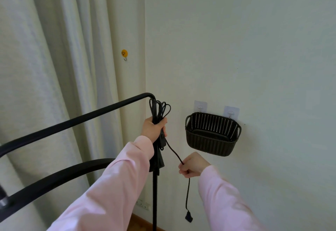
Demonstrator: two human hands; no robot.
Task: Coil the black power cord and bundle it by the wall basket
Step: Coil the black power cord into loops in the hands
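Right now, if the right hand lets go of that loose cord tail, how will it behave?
Probably floppy: the cord tail hangs limp below the right hand. Its plug would likely swing like a pendulum. The coil in the left hand should hold.

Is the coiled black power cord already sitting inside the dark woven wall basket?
No: the coiled black power cord is gripped in the left hand, left of the dark woven wall basket.

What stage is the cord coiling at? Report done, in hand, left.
Done: most of the black power cord is gathered into loops, gripped by the left hand. In hand: the right hand holds the free tail, its black plug dangling. Left: wrap that tail around the bundle, beside the dark woven wall basket.
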